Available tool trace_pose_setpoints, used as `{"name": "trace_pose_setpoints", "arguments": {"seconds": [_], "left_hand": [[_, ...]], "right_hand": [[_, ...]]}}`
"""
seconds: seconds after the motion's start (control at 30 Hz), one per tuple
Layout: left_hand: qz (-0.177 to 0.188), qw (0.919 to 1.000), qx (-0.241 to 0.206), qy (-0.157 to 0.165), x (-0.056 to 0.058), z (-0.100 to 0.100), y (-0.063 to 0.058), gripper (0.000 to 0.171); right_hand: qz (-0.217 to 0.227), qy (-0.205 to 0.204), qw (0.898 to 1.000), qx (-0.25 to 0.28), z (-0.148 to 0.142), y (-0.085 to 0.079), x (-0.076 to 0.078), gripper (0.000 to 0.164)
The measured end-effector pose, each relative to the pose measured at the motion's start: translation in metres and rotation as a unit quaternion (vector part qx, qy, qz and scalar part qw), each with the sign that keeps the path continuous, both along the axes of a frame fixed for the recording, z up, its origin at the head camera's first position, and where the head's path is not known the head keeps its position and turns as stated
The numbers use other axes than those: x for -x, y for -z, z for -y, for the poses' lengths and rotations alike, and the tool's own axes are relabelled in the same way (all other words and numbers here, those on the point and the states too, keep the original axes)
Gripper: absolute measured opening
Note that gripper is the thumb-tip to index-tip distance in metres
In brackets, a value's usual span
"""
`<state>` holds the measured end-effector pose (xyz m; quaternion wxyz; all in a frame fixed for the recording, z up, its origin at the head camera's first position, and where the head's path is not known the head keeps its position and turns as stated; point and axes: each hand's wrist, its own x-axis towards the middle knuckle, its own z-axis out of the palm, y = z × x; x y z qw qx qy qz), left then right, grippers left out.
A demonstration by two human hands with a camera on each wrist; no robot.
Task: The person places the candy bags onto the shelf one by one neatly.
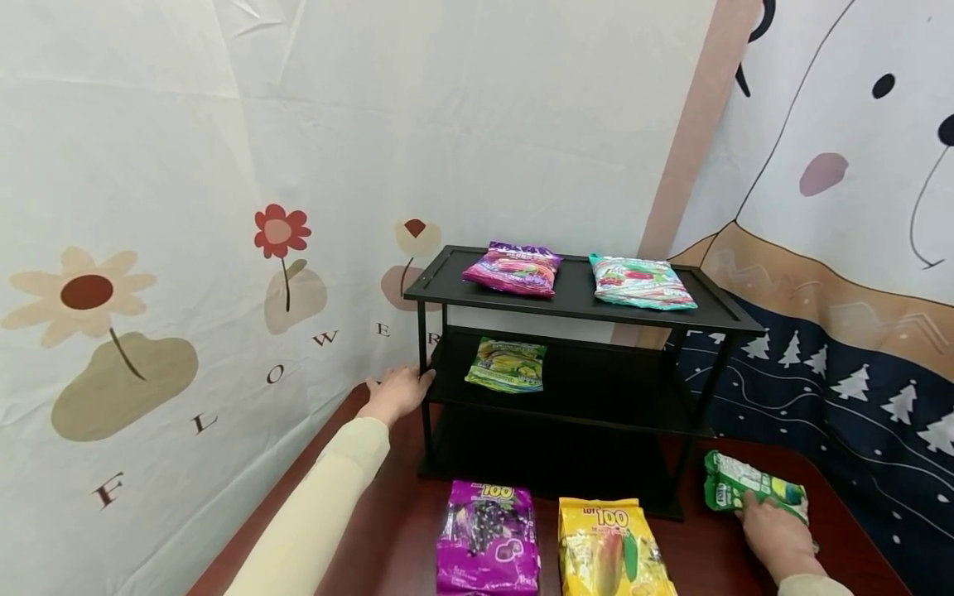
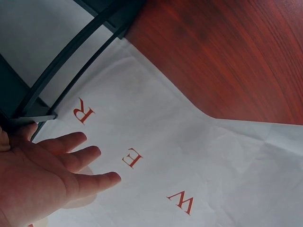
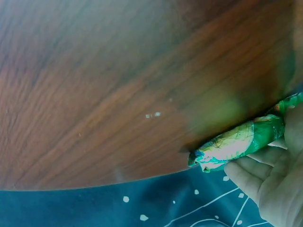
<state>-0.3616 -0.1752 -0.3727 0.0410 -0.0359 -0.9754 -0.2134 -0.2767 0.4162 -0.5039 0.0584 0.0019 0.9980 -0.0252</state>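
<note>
In the head view my left hand (image 1: pixel 397 394) touches the left post of a black three-tier rack (image 1: pixel 596 422) at the middle shelf. The left wrist view shows several fingers of this left hand (image 2: pixel 57 177) straight and spread beside the rack's frame (image 2: pixel 71 54). At the right of the table, my right hand (image 1: pixel 777 534) grips a green candy bag (image 1: pixel 753 480) by its near side. The right wrist view has the green bag (image 3: pixel 236 142) low over the table edge, with the right hand (image 3: pixel 281 182) around it; whether it touches the table is unclear.
On the rack's top lie a pink-purple candy bag (image 1: pixel 516 269) and a teal one (image 1: pixel 643 283). A green-yellow bag (image 1: pixel 508 365) lies on the middle shelf. Before the rack are a purple bag (image 1: pixel 488 538) and a yellow bag (image 1: pixel 613 546) on the red-brown table (image 1: pixel 387 513). Printed cloth (image 1: pixel 350 124) hangs behind.
</note>
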Motion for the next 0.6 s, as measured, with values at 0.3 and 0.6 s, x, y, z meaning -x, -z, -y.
{"name": "trace_pose_setpoints", "arguments": {"seconds": [0.3, 0.6], "left_hand": [[0.004, 1.0, -0.008, -0.004, -0.001, 0.0, -0.001, 0.051], [0.005, 1.0, -0.006, -0.004, 0.0, 0.0, -0.001, 0.052]], "right_hand": [[-0.01, 0.011, 1.0, 0.003, -0.006, -0.021, -0.003, 0.035], [-0.105, 0.006, 0.99, 0.089, -0.014, -0.049, -0.002, 0.035]]}}
